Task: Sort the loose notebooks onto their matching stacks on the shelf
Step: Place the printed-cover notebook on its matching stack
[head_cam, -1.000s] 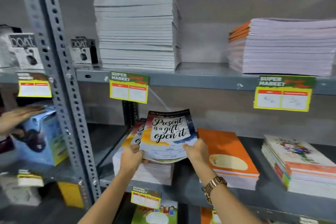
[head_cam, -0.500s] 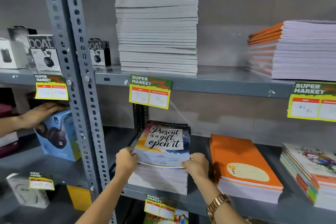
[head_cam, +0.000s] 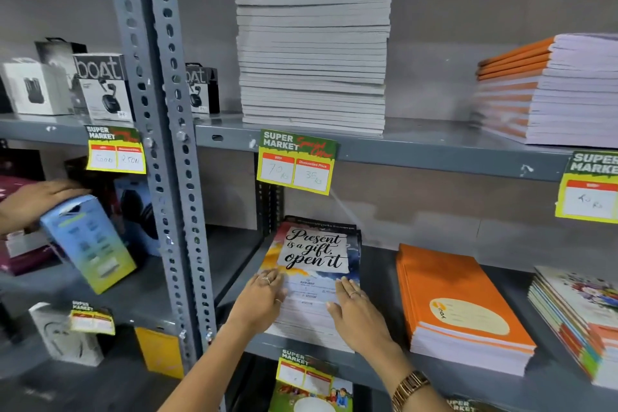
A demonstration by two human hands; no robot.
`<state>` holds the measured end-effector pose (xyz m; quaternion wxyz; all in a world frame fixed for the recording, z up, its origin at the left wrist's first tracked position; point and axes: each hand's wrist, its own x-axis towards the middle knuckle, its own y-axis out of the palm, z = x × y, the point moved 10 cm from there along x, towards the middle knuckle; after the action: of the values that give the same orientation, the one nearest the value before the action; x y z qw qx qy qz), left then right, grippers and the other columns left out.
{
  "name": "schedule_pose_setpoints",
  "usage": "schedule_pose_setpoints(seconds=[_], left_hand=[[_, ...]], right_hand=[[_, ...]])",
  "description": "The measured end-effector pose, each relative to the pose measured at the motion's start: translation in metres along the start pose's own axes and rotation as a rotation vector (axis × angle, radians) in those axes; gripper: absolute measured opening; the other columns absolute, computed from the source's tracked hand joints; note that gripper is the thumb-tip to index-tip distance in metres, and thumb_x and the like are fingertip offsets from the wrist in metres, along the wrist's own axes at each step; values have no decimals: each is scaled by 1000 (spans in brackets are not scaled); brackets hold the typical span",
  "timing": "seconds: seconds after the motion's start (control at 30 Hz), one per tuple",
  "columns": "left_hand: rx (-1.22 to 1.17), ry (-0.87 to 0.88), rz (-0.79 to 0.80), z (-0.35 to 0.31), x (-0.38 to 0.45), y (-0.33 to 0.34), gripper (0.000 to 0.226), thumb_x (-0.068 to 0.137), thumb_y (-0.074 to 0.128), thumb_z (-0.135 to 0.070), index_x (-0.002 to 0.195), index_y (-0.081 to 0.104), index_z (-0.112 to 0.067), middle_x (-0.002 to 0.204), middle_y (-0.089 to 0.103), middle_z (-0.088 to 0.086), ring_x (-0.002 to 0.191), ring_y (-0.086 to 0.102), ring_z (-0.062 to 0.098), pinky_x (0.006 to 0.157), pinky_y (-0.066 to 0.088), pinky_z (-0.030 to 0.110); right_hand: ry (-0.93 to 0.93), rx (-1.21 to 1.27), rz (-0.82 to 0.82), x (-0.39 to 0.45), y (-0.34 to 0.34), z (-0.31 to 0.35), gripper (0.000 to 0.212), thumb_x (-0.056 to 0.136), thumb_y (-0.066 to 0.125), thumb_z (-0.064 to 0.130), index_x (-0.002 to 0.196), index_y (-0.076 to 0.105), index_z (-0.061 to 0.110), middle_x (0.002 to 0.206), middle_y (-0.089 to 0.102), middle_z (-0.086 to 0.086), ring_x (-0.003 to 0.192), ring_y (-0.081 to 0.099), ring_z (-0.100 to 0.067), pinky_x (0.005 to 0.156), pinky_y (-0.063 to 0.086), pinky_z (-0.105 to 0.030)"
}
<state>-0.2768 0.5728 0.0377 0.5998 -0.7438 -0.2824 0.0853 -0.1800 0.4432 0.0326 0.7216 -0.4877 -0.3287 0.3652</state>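
Note:
A notebook with the cover "Present is a gift, open it" [head_cam: 314, 252] lies flat on top of its matching stack [head_cam: 309, 324] on the middle shelf [head_cam: 378, 278]. My left hand [head_cam: 259, 303] rests with fingers spread on the near left corner of that cover. My right hand [head_cam: 357, 313], fingers also spread, presses on the near right corner and side of the stack. Neither hand grips anything. To the right lie an orange notebook stack [head_cam: 458, 308] and a stack with floral, multicoloured covers [head_cam: 582, 314].
The upper shelf carries a tall white notebook stack [head_cam: 314, 50] and an orange-spined stack [head_cam: 548, 90]. Price tags [head_cam: 296, 160] hang from shelf edges. A grey upright [head_cam: 160, 130] divides the bays. At left, another person's hand [head_cam: 36, 199] tilts a blue box [head_cam: 88, 241] among earbud boxes.
The notebook went from held up in both hands to lying flat on its stack. My hands let go and now lie open on it. The other person's blue box tipped outward.

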Motion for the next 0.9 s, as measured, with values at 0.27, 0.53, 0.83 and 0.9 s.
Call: schedule_pose_setpoints(seconds=[0.27,0.53,0.83,0.9], left_hand=[[-81,76,19,3,-1,2,51,97,41,-28,142,30,-7,154,27,11,144,19,21,118,13,30],[-129,113,2,5,0,1,48,95,47,-25,139,37,-10,152,32,8,143,22,18,117,13,28],[-54,83,-22,5,-5,2,50,97,41,-29,143,28,-13,155,23,7,145,16,18,118,8,27],[-31,81,-33,4,-6,2,50,98,40,-29,144,26,-14,156,22,7,145,16,18,118,8,26]], right_hand=[[-36,-80,-107,-2,2,-3,92,78,-13,64,149,17,13,158,19,-3,147,11,-15,120,13,-27],[-46,-109,-176,-14,-3,4,74,92,6,57,146,27,11,154,31,-5,144,24,-16,118,22,-27],[-84,-317,-388,-21,-16,16,53,45,93,37,87,78,7,86,79,-6,82,75,-18,62,63,-28],[-81,-332,-416,-21,-17,15,53,46,93,36,87,78,7,87,79,-6,82,75,-19,63,63,-28]])
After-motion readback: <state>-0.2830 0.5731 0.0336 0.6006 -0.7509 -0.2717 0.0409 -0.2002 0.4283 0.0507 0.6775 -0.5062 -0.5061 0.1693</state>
